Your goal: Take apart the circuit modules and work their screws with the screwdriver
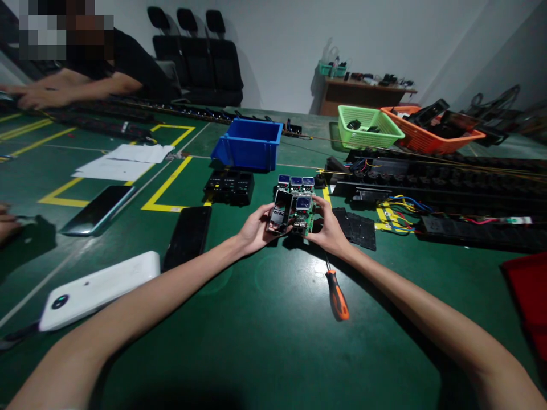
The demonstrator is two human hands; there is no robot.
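Note:
My left hand [256,230] is closed around a small dark, glossy panel [281,209] with a row of light marks, tilted over the table. Fingers of my right hand [329,230] grip the right edge of a green circuit board [302,219] with a small blue-lit display on it. Panel and board are side by side; whether they touch I cannot tell. Just beyond them stand several more small displays [296,181] in a row. Near my right wrist lies a screwdriver [337,296] with an orange and black handle.
A blue bin [252,145] and a black device [229,186] stand beyond my left hand. Phones [188,233] and a white device [102,287] lie left. Black strips with wires [401,210], flat black pieces [354,228] and baskets [370,128] are right. Another person [106,74] works at far left.

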